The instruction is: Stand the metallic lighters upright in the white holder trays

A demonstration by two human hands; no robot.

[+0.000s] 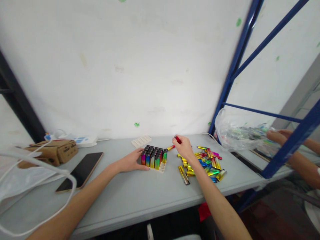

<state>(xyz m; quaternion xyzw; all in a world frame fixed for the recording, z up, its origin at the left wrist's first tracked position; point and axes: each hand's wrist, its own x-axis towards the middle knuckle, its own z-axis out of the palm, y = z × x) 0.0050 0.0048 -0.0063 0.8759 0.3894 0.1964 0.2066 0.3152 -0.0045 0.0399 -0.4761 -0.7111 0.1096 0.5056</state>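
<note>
Red lighter (177,140), one: pinched between the fingers of the right hand (185,146), above the table (135,203); its outline is partly covered. Judged light, stiff and slick; best taken by the middle of the body, clear of the dark top, which may have small moving parts.

Standing lighters (152,158), a close block, dark tops up: just right of the left hand (130,160), whose fingers and thumb are spread wide about the block's left side; whether they press firmly, cannot tell.

White tray (162,168), under the block: bare pockets on the side away from the left fingers. Probably light and apt to slide; hold by the rim.

Loose lighters (206,163), metallic, assorted colours: heaped nearer and rightward of the right fingers. Likely to roll or slip; lift singly, mid-body.
</note>
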